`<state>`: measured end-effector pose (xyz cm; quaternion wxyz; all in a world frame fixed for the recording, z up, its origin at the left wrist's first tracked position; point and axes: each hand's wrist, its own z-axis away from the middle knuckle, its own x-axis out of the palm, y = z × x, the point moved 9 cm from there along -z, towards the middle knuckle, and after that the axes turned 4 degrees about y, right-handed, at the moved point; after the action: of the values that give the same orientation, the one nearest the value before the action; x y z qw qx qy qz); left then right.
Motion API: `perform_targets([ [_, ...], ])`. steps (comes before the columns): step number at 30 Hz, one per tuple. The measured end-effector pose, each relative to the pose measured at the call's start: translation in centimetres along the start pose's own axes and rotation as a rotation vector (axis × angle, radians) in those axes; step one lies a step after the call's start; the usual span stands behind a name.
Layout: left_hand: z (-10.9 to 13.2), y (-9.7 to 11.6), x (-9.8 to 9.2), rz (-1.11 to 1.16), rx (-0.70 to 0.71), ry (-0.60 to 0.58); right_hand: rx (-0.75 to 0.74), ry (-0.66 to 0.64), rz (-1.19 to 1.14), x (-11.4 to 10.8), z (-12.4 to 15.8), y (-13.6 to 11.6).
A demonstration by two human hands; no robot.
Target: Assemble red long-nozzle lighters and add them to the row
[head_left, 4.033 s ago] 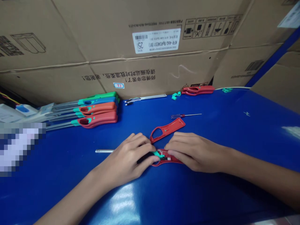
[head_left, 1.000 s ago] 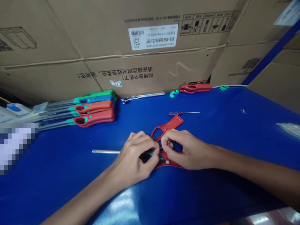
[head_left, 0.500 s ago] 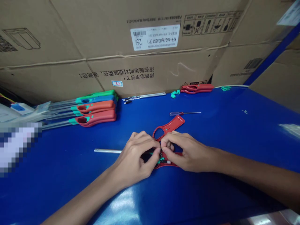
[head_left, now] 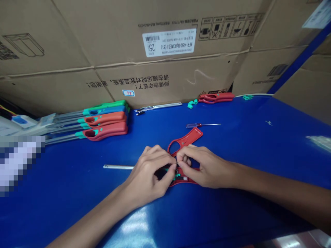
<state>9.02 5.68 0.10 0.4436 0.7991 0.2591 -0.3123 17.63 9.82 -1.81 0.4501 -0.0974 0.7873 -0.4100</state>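
Over an opened red gas lighter, my left hand (head_left: 152, 172) and my right hand (head_left: 200, 165) meet fingertip to fingertip. Both are closed in a pinch on a thin wire (head_left: 177, 164), largely hidden by the fingers. Beneath them lies the lower red handle half (head_left: 190, 181), partly covered, with green parts and a black igniter (head_left: 179, 178) with a white end inside. A metal tube (head_left: 117, 167) sticks out to the left from under my left hand. Just beyond my fingers rests the other handle half (head_left: 190, 138), its hollow side up.
Assembled lighters (head_left: 108, 130) in several colours are stacked at left. Behind the hands lie a screwdriver (head_left: 193, 125), metal tubes with wires (head_left: 165, 105), green caps (head_left: 190, 106), red handle shells (head_left: 217, 97) and green pieces (head_left: 248, 97). A cardboard wall (head_left: 116, 51) closes off the back.
The view has shifted very slightly. Both hands keep the same pinch over the lower handle half, with hardly any movement.
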Motion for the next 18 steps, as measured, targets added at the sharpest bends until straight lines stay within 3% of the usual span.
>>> perform_targets([
  [10,-0.06,0.09,0.04,0.009,-0.005,0.000,0.008,-0.025,-0.081,0.11,-0.13,-0.05],
  [18,-0.04,0.22,-0.62,0.072,0.002,0.084,0.009,-0.051,-0.135,-0.45,0.20,0.00],
])
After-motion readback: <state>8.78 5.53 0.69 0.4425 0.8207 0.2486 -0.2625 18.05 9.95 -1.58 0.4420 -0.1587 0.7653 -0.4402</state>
